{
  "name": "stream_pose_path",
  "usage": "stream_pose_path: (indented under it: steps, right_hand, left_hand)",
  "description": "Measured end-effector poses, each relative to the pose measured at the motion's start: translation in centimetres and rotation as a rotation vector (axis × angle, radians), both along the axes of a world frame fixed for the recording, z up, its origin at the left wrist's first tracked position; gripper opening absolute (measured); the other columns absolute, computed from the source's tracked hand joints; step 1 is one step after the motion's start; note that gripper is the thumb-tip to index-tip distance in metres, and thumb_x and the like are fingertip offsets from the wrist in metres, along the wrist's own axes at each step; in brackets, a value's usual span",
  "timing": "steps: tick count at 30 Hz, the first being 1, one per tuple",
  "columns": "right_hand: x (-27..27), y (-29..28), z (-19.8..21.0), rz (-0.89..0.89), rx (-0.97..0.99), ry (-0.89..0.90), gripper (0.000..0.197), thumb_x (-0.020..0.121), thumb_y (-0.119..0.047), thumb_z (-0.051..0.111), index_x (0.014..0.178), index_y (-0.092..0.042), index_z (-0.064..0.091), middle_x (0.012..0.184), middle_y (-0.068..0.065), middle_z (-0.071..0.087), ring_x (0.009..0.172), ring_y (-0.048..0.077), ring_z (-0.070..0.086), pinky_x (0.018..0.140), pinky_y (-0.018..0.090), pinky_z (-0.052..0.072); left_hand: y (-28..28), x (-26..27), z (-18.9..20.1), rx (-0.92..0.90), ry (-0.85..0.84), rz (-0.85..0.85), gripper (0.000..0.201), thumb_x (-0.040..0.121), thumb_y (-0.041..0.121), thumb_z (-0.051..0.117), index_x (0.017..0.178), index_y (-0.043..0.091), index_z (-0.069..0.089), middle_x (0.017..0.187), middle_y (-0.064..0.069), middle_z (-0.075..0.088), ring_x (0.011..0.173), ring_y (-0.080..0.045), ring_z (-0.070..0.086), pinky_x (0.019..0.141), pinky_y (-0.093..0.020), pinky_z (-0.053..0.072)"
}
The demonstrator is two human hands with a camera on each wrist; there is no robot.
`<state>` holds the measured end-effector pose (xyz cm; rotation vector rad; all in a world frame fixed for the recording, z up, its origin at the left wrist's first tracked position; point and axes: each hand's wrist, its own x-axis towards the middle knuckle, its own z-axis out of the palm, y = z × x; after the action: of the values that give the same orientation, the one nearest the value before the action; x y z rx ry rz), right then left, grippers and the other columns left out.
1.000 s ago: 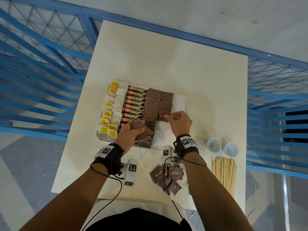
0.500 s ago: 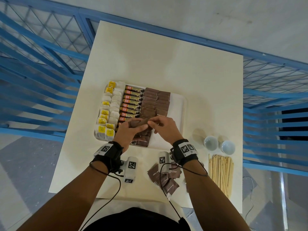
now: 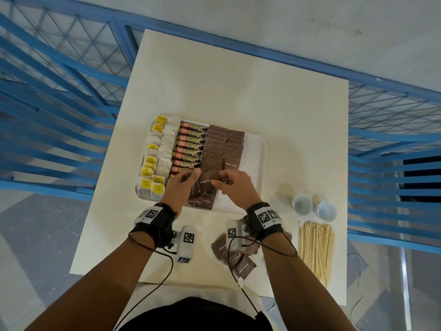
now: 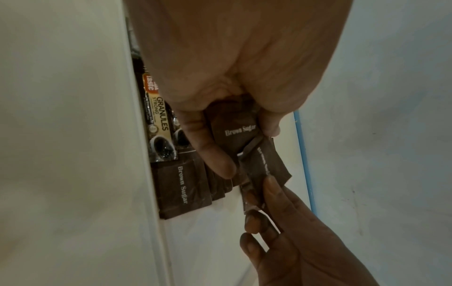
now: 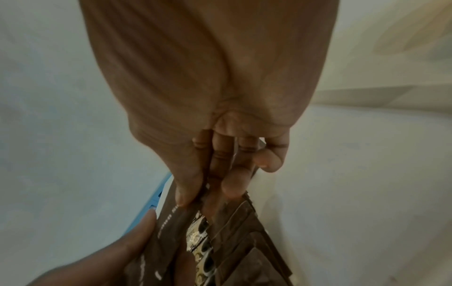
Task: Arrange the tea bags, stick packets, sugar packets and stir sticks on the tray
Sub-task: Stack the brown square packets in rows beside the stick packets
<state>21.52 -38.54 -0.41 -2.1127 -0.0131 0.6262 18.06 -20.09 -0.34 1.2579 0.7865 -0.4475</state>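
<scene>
My left hand (image 3: pixel 177 189) grips a small stack of sugar packets (image 4: pixel 233 131) over the tray (image 3: pixel 256 149); my right hand (image 3: pixel 235 187) pinches one packet (image 4: pixel 265 164), peeling it off for the unfinished brown row.

Both forearms extend forward, bare, each wrist strapped with a black band bearing white coded markers. Left hand (image 3: pixel 177 189) is raised with fingers and thumb curled, gripping a small stack of brown paper sugar packets (image 4: pixel 234 133). Right hand (image 3: pixel 235 187) meets it, thumb and forefinger pinching one brown paper packet (image 4: pixel 265 166) of that stack; remaining fingers loosely curled.
</scene>
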Motion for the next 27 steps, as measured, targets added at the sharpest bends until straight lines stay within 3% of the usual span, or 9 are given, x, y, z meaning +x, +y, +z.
stream_pose_path:
  steps: [3,6,8,11,13,15,20,24,27]
  right_hand:
    - [0.2,-0.7,0.3,-0.052,0.019,0.017,0.017,0.089,-0.026,0.075,0.1,-0.014,0.073,0.088,0.002,0.074,0.075,0.018,0.068,0.073,0.028,0.057]
    - [0.5,-2.2,0.0,-0.211,-0.005,0.005,0.007,0.09,-0.024,0.074,0.092,-0.018,0.072,0.084,0.001,0.075,0.069,0.012,0.065,0.073,0.029,0.056]
    - [0.7,-3.1,-0.7,-0.321,-0.055,-0.012,0.004,0.09,-0.026,0.074,0.088,-0.023,0.071,0.082,-0.005,0.075,0.073,0.014,0.067,0.077,0.03,0.057]
    - [0.9,-3.6,-1.5,-0.416,-0.134,-0.005,0.012,0.088,-0.03,0.074,0.094,-0.02,0.074,0.085,-0.006,0.074,0.079,0.014,0.068,0.078,0.026,0.055]
    - [1.0,-3.4,-1.7,-0.424,-0.177,-0.004,0.015,0.089,-0.031,0.074,0.096,-0.017,0.074,0.084,-0.008,0.073,0.08,0.01,0.065,0.071,0.013,0.047]
    - [1.1,-2.9,-1.8,-0.434,-0.207,-0.012,0.016,0.089,-0.033,0.074,0.094,-0.018,0.073,0.08,-0.009,0.07,0.076,0.007,0.062,0.064,0.006,0.037]
    - [1.3,-2.1,-2.3,-0.506,-0.251,-0.015,0.017,0.086,-0.035,0.076,0.09,-0.019,0.073,0.074,-0.013,0.065,0.067,-0.003,0.056,0.059,0.002,0.032]
    - [1.3,-1.5,-2.4,-0.495,-0.274,-0.04,0.02,0.085,-0.039,0.075,0.087,-0.019,0.073,0.079,-0.009,0.07,0.074,0.007,0.062,0.059,0.002,0.032]
    - [1.3,-1.3,-2.3,-0.517,-0.263,-0.027,0.021,0.084,-0.039,0.076,0.089,-0.018,0.073,0.079,-0.009,0.071,0.074,0.007,0.062,0.059,0.001,0.033]
  left_hand:
    - [0.2,0.0,0.0,0.022,0.007,-0.012,0.023,0.098,0.039,0.065,0.105,0.019,0.073,0.103,-0.016,0.073,0.091,-0.033,0.075,0.065,-0.044,0.064]
    - [0.5,-0.1,0.1,0.007,-0.006,-0.02,0.031,0.1,0.039,0.062,0.107,0.011,0.073,0.094,-0.014,0.074,0.077,-0.026,0.073,0.062,-0.038,0.063]
    - [0.6,-0.2,0.2,0.01,-0.007,-0.024,0.032,0.1,0.039,0.061,0.107,0.01,0.073,0.089,-0.012,0.074,0.073,-0.023,0.072,0.059,-0.035,0.061]
    - [0.6,-0.2,0.3,0.002,-0.001,-0.02,0.033,0.1,0.039,0.062,0.107,0.009,0.072,0.087,-0.011,0.075,0.071,-0.023,0.072,0.057,-0.033,0.061]
    - [0.6,-0.2,0.3,-0.014,0.011,-0.016,0.033,0.1,0.039,0.062,0.107,0.009,0.073,0.087,-0.011,0.075,0.072,-0.024,0.073,0.056,-0.033,0.061]
    - [0.6,-0.3,0.2,-0.023,0.015,-0.021,0.032,0.1,0.038,0.061,0.108,0.01,0.073,0.089,-0.012,0.076,0.074,-0.024,0.073,0.057,-0.033,0.062]
    - [0.6,-0.4,0.0,-0.022,0.019,-0.032,0.031,0.101,0.038,0.061,0.109,0.01,0.072,0.091,-0.012,0.076,0.076,-0.026,0.073,0.057,-0.034,0.061]
    - [0.8,-0.4,0.0,-0.024,0.022,-0.031,0.029,0.102,0.036,0.06,0.109,0.011,0.072,0.089,-0.011,0.075,0.075,-0.025,0.073,0.058,-0.034,0.06]
    - [0.9,-0.3,-0.1,-0.023,0.018,-0.028,0.028,0.102,0.036,0.06,0.109,0.011,0.072,0.09,-0.012,0.075,0.075,-0.025,0.073,0.057,-0.034,0.059]
